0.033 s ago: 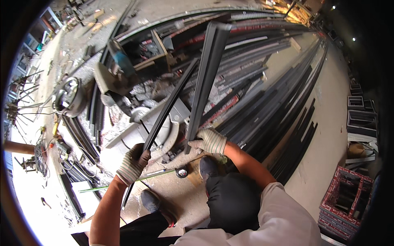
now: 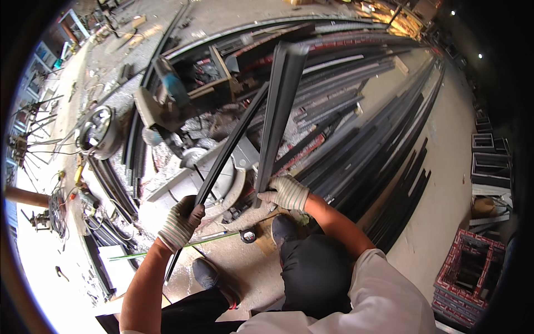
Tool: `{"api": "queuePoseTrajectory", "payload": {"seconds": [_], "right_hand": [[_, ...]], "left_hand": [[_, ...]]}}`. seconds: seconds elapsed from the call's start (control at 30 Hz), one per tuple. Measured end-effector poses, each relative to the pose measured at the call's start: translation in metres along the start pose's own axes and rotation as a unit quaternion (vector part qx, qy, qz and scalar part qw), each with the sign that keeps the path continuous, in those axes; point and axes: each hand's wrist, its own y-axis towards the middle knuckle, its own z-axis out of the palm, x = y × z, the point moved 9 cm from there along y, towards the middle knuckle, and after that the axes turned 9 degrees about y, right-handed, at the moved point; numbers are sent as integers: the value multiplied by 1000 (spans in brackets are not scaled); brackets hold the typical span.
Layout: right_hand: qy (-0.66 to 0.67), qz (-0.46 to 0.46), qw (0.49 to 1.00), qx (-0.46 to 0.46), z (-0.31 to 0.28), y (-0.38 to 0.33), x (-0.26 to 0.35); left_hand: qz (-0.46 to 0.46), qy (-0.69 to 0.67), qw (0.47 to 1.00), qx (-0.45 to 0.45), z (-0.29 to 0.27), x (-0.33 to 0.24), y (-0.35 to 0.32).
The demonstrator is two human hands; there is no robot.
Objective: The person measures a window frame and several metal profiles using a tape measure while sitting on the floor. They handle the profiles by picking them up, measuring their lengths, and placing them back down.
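Note:
Both my hands wear pale striped work gloves. My left hand (image 2: 181, 224) is closed around a slim dark metal profile (image 2: 231, 147), which slants up and away to the right, its near end hanging below the fist. A wider dark grey profile (image 2: 276, 111) rises from my right hand (image 2: 286, 193), whose fingers and thumb pinch it near its lower end. The two lengths are close together at the far side and spread apart toward me. Beyond my hands, behind the slim profile, is a cut-off saw with a round metal base (image 2: 222, 181) and a teal-marked body (image 2: 172, 88).
Long dark profiles (image 2: 384, 145) lie in rows on the floor to the right. A tape measure (image 2: 248, 236) with its green blade drawn out lies by my feet. A metal wheel-like drum (image 2: 99, 132) stands left; red-edged frames (image 2: 467, 267) are stacked at the lower right.
The far end of the wider profile sits slightly lower and further left. The background has shifted a little with the view; both hands keep their grip.

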Motion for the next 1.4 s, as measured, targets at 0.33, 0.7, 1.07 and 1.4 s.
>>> {"api": "queuePoseTrajectory", "payload": {"seconds": [0.33, 0.7, 1.07, 1.4], "right_hand": [[-274, -38, 959, -61, 4, -34, 42], [-607, -120, 771, -153, -20, -70, 143], [-776, -187, 578, -171, 13, -82, 227], [-818, -172, 523, -166, 51, -82, 256]], "left_hand": [[1, 5, 999, -39, -52, -29, -113], [46, -34, 998, -12, -69, -40, -148], [39, -67, 997, 13, -61, -14, -140], [55, -9, 998, 13, -64, -19, -131]]}}
